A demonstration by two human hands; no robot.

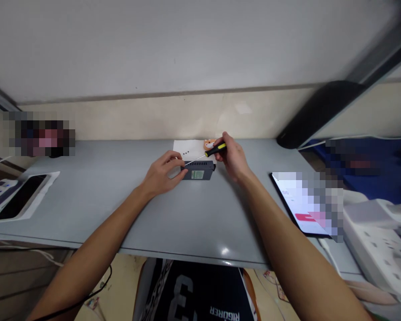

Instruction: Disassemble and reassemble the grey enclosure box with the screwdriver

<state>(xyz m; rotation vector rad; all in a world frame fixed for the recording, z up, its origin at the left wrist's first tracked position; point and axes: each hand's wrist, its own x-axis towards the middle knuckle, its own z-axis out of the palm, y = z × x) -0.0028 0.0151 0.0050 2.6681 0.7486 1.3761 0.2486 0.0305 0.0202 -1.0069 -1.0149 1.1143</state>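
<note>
A pale wall (173, 116) backs a grey desk (200, 223), smooth enough to catch a glare near its front edge. The box (203, 171) stands on the desk just in front of a sheet of paper (192, 146), its slotted face up and its labelled side toward the person. The left hand (165, 173) grips its left end between thumb and fingers; the right hand (232, 158) is wrapped around the handle of the screwdriver (211, 153), whose thin shaft slants down to that same end. (Whether the tip sits in a screw or merely rests there, I cannot tell.)

The box looks stiff and fairly light, probably metal-cased, so it should bear a firm pinch but may skid on the smooth top. The ends seem the best hold, clear of the slots and of the dark knob-like bit at the right end. The screwdriver's handle looks grippy; its shaft is likely slick. Small dark specks (186, 153), perhaps screws, lie on the paper and would scatter easily.
</note>
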